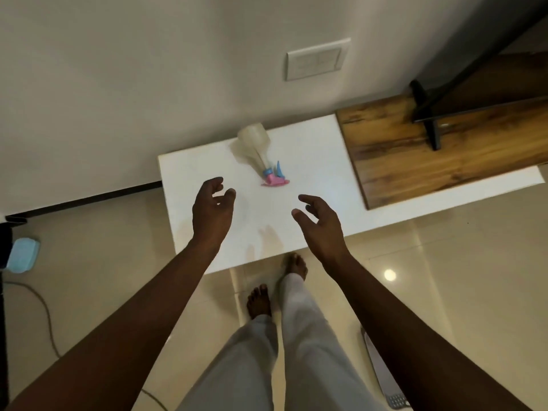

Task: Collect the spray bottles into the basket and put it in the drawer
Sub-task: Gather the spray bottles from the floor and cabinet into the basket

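Observation:
A clear spray bottle (256,146) with a pink and blue trigger head stands on the white table top (311,161) near the wall. My left hand (211,212) hovers over the table to the bottle's lower left, fingers curled apart and empty. My right hand (320,223) hovers to the bottle's lower right, fingers spread and empty. Neither hand touches the bottle. A slice of a light mesh basket (382,378) shows on the floor beside my right forearm, mostly hidden. No drawer is in view.
A wooden top (430,152) adjoins the white table on the right, with a black stand (430,114) on it. A wall switch plate (317,59) is above. A light blue object (22,255) and a cable (44,315) lie on the tiled floor at left. My bare feet stand by the table.

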A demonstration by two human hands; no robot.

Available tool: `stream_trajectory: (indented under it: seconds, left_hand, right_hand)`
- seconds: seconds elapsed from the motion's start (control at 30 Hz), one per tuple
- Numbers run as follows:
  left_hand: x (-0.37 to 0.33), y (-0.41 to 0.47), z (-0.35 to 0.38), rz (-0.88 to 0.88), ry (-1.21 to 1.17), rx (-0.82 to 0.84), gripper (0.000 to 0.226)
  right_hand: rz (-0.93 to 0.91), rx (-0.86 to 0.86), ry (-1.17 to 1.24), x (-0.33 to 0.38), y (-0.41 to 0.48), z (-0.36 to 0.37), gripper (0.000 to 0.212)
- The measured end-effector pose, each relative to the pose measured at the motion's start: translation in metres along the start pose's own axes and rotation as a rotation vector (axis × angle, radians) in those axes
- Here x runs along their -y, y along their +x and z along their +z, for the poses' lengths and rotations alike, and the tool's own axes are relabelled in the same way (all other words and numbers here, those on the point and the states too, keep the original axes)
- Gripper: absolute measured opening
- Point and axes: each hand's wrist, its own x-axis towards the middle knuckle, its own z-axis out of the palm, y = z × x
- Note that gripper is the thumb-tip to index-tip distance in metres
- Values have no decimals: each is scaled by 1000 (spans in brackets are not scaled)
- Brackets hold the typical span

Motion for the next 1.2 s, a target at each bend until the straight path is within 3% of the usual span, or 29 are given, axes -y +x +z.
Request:
stream_trajectory:
  seconds: [0.33, 0.63, 0.87, 1.03, 1.2]
  left_hand:
    - [-19, 131, 66, 317, 358, 74, 65]
    - [-23, 195, 128, 285, 545, 233, 98]
    - [-17, 207, 129, 257, 485, 160, 97]
    - [-13, 208, 124, 289, 470, 149, 94]
    - [-7, 192, 118, 228, 377, 117, 94]
  right_hand:
    - [186, -12, 117, -23, 118, 37, 52]
    - [414, 2, 250, -49, 166, 58, 66]
    - [471, 23, 353, -54, 177, 72, 66]
    - [469, 62, 617, -48, 180, 69, 60]
    - [465, -1, 727, -39, 171, 59, 56]
